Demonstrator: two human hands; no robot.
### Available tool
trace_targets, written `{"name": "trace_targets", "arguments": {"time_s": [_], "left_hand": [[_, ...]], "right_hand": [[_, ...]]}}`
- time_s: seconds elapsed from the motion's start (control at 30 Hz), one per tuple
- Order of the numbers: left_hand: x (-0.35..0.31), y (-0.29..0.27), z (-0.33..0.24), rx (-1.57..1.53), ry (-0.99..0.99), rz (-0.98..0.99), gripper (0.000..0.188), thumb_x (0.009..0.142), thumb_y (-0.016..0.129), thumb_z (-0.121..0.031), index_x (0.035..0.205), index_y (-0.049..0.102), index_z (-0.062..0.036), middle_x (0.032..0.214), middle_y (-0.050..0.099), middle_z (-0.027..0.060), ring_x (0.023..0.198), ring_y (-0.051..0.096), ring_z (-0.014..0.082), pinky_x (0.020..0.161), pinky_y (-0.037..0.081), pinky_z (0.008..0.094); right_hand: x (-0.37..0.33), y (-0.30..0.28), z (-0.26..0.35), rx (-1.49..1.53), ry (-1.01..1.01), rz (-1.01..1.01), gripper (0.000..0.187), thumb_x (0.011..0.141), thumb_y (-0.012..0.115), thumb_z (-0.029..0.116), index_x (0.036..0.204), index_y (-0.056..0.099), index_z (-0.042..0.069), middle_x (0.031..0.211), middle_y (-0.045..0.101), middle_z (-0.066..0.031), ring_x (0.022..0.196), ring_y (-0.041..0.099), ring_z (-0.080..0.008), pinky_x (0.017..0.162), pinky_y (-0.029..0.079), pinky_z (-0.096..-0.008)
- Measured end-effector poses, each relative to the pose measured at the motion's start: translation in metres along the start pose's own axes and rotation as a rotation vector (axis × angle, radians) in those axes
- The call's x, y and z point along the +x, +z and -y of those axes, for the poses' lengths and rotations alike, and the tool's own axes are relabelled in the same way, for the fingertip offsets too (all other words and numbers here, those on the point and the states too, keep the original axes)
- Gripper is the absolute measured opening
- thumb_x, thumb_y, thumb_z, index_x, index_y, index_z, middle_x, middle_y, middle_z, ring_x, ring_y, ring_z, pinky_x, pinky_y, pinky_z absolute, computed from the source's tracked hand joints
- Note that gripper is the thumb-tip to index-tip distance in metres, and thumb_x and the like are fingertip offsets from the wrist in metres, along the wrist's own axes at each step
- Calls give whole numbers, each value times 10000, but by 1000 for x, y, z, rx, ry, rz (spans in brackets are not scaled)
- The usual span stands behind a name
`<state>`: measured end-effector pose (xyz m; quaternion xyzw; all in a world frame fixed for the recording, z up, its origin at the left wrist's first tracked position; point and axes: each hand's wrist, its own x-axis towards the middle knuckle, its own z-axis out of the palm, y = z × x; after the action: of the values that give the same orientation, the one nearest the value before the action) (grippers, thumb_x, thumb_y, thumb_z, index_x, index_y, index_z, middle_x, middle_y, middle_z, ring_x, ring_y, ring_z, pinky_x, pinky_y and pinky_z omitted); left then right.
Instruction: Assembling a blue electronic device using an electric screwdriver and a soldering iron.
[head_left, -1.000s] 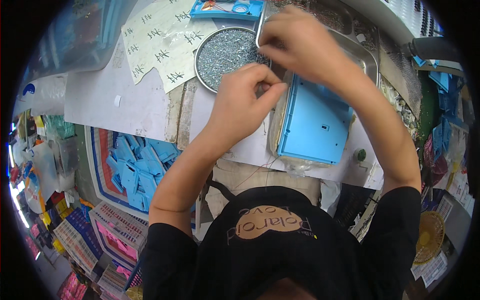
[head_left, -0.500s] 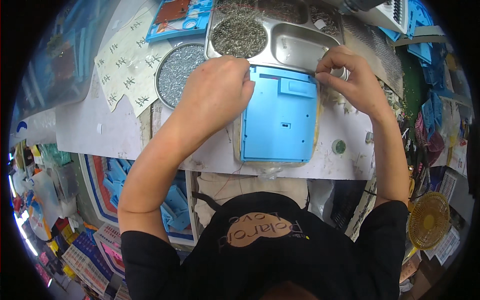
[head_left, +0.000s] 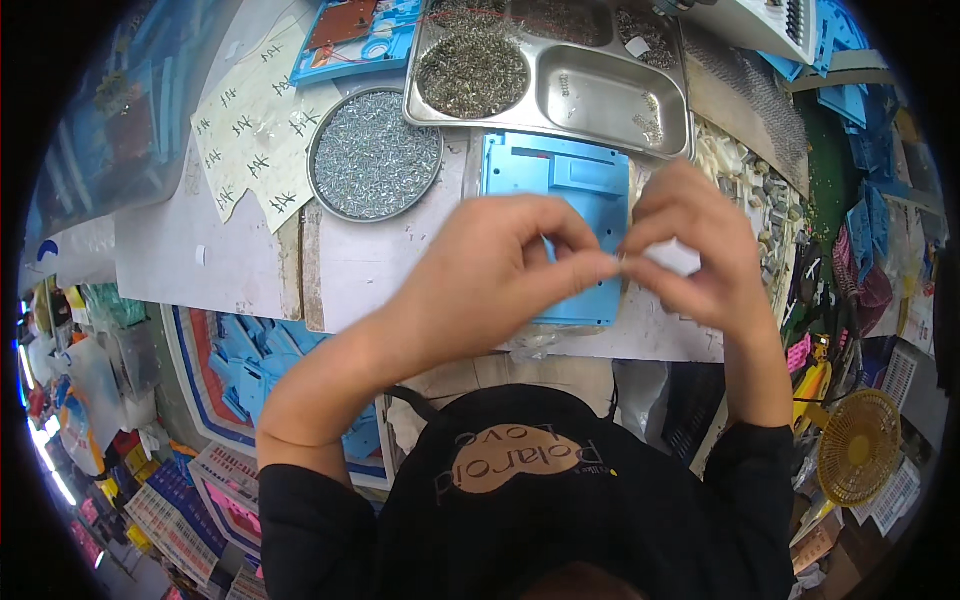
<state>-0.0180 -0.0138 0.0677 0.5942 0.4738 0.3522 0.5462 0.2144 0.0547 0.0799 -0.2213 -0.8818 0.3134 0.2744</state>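
Observation:
A light blue plastic casing [head_left: 519, 178] lies flat on the table in front of me, a raised rectangular block near its far edge. Over its right side, the fingertips of my left hand [head_left: 500, 265] and my right hand [head_left: 705, 250] meet. Both hands pinch with thumb and forefinger; whatever is between them is too small to make out. My hands and fingers hide much of the casing's middle and near left part. Beyond it stands a steel compartment tray [head_left: 690, 135] holding small metal parts. A round metal dish [head_left: 318, 190] of silvery screws sits left of the casing.
Patterned paper [head_left: 235, 150] lies at the far left, beside another blue casing with a brown board [head_left: 345, 22]. Small pale parts [head_left: 765, 205] are heaped at the right. Below the table's left side, a bin holds blue plastic pieces [head_left: 250, 370]. A yellow fan [head_left: 858, 445] stands lower right.
Both hands have come nearer from the casing's far corners and joined fingertips over its right side. The dish is now uncovered. The steel tray has shifted slightly.

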Motion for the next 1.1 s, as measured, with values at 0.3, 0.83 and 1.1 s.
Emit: {"name": "trace_targets", "arguments": {"time_s": [0.3,0.83,1.1], "left_hand": [[-6,10,-1,-476,-298,183,99,955,742,-105,942,722,-8,783,622,-64,668,490,-4,580,367,180],[47,31,22,1028,682,130,52,751,640,-87,767,603,-55,828,538,66,756,636,224,584,554,340],[49,32,16,1229,832,277,57,698,657,-101,700,627,-53,781,515,45,735,601,165,507,528,279]], "right_hand": [[-11,2,11,-35,-150,21,249,729,853,89,894,669,58,826,607,-74,737,577,-282,630,471,-376],[-5,-5,-71,-230,227,-79,128,898,697,143,941,723,25,887,677,-113,862,636,-310,795,520,-402],[9,2,-82,-409,77,64,88,870,682,146,886,686,60,883,666,-114,893,627,-343,821,503,-457]]}}
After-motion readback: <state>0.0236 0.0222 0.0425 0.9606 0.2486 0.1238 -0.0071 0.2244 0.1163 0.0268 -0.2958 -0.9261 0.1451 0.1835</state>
